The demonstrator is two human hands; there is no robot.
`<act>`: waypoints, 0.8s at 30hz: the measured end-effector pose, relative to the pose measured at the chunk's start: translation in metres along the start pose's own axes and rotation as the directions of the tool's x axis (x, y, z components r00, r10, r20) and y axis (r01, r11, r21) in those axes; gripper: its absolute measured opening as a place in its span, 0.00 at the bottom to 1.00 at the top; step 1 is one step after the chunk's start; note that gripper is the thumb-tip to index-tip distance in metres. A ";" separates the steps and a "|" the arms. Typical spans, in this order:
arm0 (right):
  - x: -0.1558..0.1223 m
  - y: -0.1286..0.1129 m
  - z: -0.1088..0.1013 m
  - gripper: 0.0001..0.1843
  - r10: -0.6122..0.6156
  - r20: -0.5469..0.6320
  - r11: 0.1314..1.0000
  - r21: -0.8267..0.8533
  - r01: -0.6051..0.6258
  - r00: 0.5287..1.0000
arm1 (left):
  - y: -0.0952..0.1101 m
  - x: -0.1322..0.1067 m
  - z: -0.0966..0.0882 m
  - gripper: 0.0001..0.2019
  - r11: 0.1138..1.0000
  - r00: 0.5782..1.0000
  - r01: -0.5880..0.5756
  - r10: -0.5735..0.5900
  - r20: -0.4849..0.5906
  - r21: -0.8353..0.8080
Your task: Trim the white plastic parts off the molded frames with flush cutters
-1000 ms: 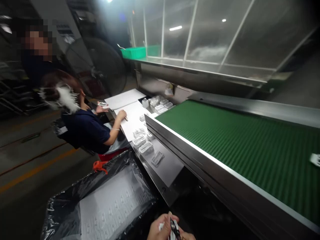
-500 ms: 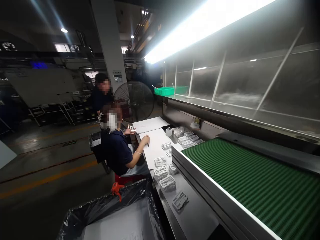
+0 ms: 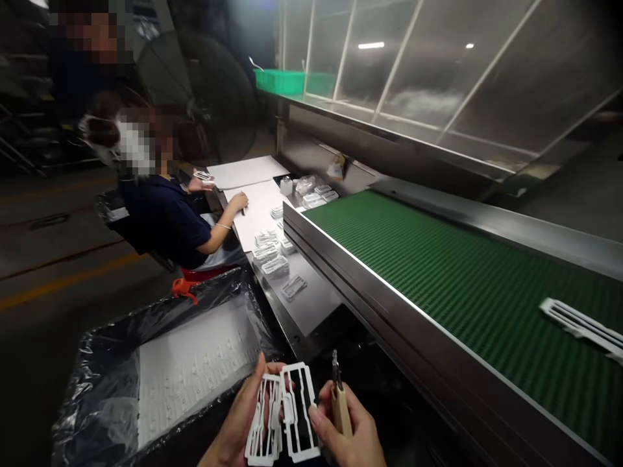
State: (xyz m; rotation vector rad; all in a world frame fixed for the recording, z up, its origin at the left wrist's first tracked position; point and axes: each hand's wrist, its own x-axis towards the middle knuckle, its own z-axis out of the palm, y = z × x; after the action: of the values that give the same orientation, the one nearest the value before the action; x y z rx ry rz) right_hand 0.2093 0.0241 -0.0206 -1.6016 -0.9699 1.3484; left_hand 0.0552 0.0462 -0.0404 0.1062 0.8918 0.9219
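Observation:
My left hand grips a white plastic frame part, two slotted rectangles joined side by side, held upright at the bottom of the view. My right hand is closed around a small cutter with a tan handle, its metal tip pointing up, and its thumb touches the right edge of the frame part. Both hands hover below the steel edge of the green conveyor belt. Another white plastic part lies on the belt at the far right.
A bin lined with black plastic, holding white parts under a clear sheet, stands to my left. A seated co-worker works at a steel table with stacks of white parts and white sheets. Another person stands behind, beside a fan.
The view swung up toward the hall and back down. My hands, barely visible a second ago, now show fully with the frame part raised. A white part on the belt has come further into view.

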 end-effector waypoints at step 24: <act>-0.005 0.013 -0.022 0.24 0.168 0.092 0.961 0.208 -0.184 0.981 | -0.023 0.001 0.027 0.10 0.984 0.995 0.022 -0.039 -0.097 -0.177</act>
State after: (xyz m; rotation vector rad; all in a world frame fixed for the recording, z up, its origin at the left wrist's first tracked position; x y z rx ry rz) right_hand 0.2312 0.0123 -0.0290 -1.5080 -0.7079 1.5873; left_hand 0.0889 0.0400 -0.0332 -0.1062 0.8978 0.9799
